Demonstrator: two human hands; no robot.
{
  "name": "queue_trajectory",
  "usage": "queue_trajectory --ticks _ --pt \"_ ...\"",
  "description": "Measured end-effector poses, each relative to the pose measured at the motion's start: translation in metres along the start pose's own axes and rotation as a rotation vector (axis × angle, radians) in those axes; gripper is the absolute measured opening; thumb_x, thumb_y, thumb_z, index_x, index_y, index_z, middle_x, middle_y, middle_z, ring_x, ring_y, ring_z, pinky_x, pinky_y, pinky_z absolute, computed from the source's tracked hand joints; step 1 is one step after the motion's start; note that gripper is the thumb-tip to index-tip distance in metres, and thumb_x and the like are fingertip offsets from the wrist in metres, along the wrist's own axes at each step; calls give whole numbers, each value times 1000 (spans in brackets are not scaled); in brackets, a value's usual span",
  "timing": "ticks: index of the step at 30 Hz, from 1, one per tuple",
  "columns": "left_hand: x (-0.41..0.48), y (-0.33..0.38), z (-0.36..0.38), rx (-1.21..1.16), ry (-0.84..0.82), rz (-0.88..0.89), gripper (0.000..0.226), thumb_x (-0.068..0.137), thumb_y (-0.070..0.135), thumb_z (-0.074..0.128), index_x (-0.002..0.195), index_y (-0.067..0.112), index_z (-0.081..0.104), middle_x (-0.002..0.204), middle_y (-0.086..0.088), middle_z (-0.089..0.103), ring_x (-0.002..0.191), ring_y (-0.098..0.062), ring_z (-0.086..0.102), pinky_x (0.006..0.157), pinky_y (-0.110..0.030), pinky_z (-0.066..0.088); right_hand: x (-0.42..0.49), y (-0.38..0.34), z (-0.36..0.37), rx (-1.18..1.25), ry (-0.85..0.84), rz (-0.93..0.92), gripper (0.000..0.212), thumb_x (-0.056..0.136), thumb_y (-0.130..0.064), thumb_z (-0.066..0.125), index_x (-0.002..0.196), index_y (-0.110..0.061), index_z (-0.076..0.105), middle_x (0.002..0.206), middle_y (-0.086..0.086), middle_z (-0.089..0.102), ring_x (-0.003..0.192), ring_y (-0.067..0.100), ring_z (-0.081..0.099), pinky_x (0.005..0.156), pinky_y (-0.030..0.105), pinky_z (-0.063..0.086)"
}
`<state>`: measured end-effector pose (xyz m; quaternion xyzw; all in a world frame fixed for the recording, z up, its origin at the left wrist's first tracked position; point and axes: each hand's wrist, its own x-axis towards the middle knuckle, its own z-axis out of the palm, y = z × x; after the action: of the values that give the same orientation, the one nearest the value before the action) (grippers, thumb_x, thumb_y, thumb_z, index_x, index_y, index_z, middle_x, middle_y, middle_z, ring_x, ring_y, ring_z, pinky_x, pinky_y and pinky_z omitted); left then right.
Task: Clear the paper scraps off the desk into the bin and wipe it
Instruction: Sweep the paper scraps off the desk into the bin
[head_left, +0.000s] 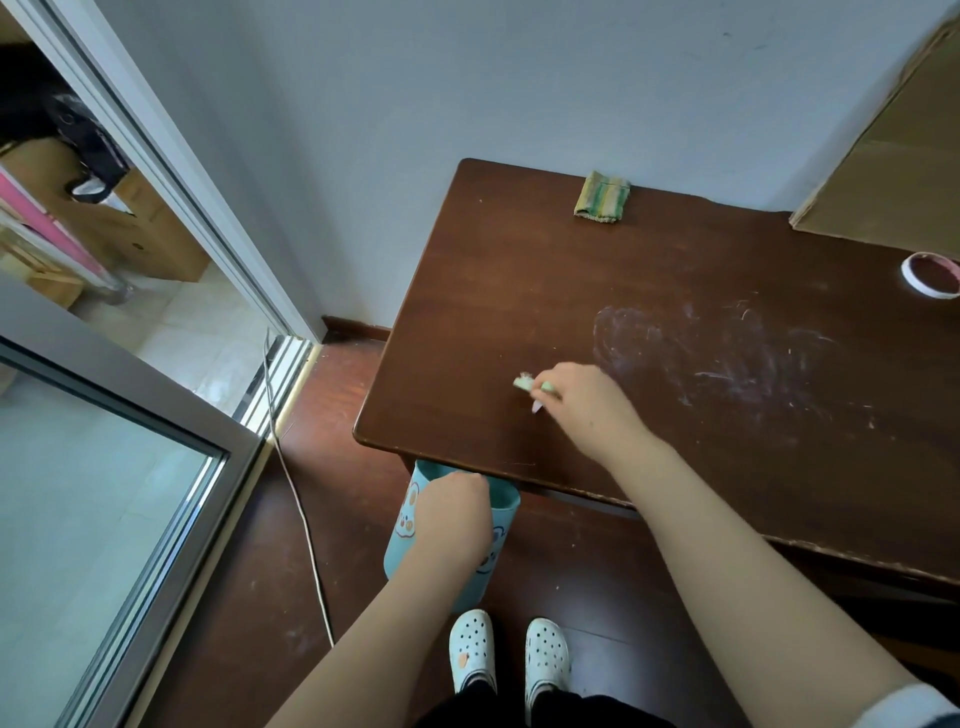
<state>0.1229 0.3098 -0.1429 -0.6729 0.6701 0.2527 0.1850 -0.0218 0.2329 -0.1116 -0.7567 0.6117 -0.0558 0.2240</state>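
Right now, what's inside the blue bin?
Of the bin, only a strip of inner wall shows; the left hand on its rim and the desk cover the rest.

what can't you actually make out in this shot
- Head view: the bin's inside; the left hand holding it and the desk edge cover its mouth.
- Head view: whether the right hand pinches or just pushes the paper scrap; motion blur smears where they meet.
- Head view: the tape roll and cardboard sheet, both cut off by the frame's right edge.
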Motion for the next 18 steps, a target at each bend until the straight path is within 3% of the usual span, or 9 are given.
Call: queue_trajectory --ticks 3,8,16,18 --pt "1 -1 -1 -6 -19 2 20 89 15 58 108 8 60 108 -8 64 98 -25 62 83 -32 50 -10 -9 8 104 -26 -55 21 96 -24 48 95 -18 69 99 5 66 85 19 59 66 29 41" --pt "2 -1 -1 -1 -21 7 19 88 13 57 107 8 60 107 -8 64 98 -25 62 83 -33 50 -13 5 -2 410 139 113 19 94 -21 50 95 -18 69 78 -5 64 68 7 57 67 27 48" --pt "1 0 -3 -6 -41 -2 22 89 14 57 109 7 60 110 -9 64 100 -26 62 86 -34 51 -12 15 3 446 143 195 19 95 -20 49 91 -19 68 69 -12 61 63 5 58 64 22 48" --pt "1 0 -3 -5 -46 -7 21 89 14 57 108 7 60 109 -9 64 100 -26 62 86 -34 51 -12 17 0 480 213 203 17 95 -19 50 92 -17 67 68 -10 62 61 6 60 63 25 51"
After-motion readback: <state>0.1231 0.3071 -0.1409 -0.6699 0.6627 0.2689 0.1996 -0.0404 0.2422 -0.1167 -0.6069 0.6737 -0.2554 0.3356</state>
